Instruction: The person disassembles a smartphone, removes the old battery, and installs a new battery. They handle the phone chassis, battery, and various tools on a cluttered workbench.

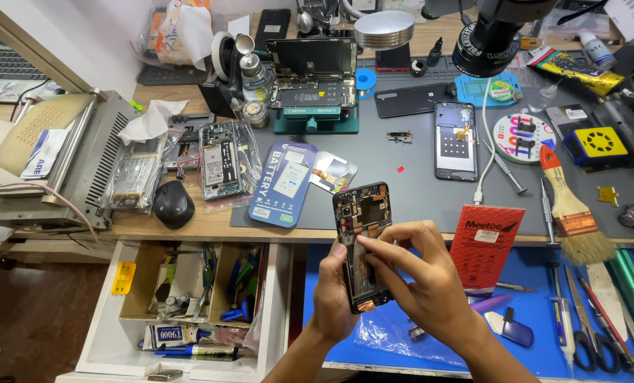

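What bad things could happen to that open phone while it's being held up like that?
The opened phone is held in the air by the left hand and right hand, not resting on the grey mat. It might slip and fall onto the desk edge or into the open drawer. Its bare insides are exposed, so the right hand's fingers pressing there could bend or tear a thin part.

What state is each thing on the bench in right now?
Opened phone: back off, held upright in left hand, right hand fingers on its insides.
Phone on the stand: opened, screen propped up.
Phone frame: flat on the mat, open.
Drawer: pulled open.
Scissors: closed.
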